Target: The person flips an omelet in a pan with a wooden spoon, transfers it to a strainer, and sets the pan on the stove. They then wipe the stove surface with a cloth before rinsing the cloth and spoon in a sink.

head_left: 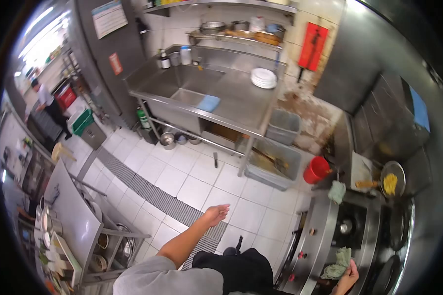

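My left hand (216, 215) hangs over the tiled floor with nothing in it, its fingers loosely stretched. At the lower right, my right hand (348, 280) pinches the edge of a crumpled green cloth (337, 264) above the stove (332, 231). A second green cloth (336, 192) lies at the stove's far end. Beyond it, a pan (400, 171) holds yellow food (390, 183), and its wooden handle points left.
A steel sink counter (231, 108) carries stacked white plates (264, 78) and a blue cloth (209, 103). Grey bins (273, 172) and a red bucket (317, 170) stand between counter and stove. A floor drain grate (147, 189) crosses the tiles. Another person (49, 105) stands far left.
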{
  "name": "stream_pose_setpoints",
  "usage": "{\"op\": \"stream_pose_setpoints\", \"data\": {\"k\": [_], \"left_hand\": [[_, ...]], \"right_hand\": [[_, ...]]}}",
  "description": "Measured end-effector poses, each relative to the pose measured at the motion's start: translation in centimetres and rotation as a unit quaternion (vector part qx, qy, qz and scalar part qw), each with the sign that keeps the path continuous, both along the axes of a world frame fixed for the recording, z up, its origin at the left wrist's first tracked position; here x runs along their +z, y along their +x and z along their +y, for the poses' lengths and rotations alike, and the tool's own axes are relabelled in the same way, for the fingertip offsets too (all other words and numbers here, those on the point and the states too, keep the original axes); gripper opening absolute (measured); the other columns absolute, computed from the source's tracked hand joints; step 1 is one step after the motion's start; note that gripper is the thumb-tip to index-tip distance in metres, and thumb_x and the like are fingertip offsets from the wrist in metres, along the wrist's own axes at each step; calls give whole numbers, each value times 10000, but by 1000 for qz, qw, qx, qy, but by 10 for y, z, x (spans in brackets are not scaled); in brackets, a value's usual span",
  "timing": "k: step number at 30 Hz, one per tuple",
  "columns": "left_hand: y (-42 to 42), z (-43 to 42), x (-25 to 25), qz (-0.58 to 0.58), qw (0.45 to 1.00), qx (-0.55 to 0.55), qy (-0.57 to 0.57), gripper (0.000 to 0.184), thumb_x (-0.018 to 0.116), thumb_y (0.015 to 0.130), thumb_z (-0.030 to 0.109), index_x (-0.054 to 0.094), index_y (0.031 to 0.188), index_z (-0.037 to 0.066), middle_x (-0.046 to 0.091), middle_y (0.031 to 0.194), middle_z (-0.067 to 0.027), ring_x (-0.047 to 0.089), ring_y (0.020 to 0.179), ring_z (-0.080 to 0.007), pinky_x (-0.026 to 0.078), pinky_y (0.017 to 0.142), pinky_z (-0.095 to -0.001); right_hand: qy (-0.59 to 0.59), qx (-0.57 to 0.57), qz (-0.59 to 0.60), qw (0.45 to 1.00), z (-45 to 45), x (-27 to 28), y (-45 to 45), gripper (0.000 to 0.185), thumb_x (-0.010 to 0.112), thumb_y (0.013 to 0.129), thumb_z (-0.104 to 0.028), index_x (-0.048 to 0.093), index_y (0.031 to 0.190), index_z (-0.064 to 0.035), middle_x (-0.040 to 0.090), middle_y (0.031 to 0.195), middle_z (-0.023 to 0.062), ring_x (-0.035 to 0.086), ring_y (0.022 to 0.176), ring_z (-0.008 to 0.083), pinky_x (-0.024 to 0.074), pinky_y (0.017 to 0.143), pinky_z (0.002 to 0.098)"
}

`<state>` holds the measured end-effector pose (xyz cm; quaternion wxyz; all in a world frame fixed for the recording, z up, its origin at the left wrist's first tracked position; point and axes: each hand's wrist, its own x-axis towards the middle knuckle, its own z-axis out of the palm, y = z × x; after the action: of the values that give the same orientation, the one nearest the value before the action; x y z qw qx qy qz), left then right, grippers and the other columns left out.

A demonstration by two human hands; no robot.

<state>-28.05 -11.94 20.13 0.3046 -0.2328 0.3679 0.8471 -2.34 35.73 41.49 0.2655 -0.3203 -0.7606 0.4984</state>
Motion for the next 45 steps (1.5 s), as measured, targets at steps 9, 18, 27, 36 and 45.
{"op": "stream_pose_setpoints", "data": {"k": [9,18,27,36,45], "left_hand": [[-167,-61,178,227,963,128,70,336,440,885,49,400,1200,-60,546,848,-52,489,688,-95,405,632,-214],[-303,-125,325,427,825,371,1,389,508,870,67,381,1212,-69,542,836,-43,473,683,-48,389,612,-175],[-434,64,189,554,783,-78,-271,1044,709,712,330,-27,1398,52,39,1425,-268,20,1344,-349,137,1078,-409],[-531,-180,165,520,767,-155,-342,770,639,783,265,194,1378,63,236,1396,-201,315,1245,-321,306,1006,-372],[-672,-336,128,361,901,-12,-241,558,614,823,199,366,1311,90,445,1295,-70,513,1075,-164,425,887,-299]], "right_hand": [[43,123,29,991,-39,-11,-239,262,446,833,25,563,1059,89,617,983,134,586,883,193,438,814,285],[30,120,-44,991,-111,17,-431,289,454,823,20,598,1074,17,618,987,64,539,885,107,399,796,219],[173,85,-6,981,-118,32,-471,296,432,870,-28,537,1130,66,592,1094,149,558,973,209,415,858,282],[217,4,-66,974,-306,40,-549,276,467,841,-86,615,1051,14,631,903,144,550,720,191,462,653,316],[-73,212,13,974,-475,13,-751,203,498,837,-36,602,990,48,618,875,71,553,808,133,423,760,259]]}}
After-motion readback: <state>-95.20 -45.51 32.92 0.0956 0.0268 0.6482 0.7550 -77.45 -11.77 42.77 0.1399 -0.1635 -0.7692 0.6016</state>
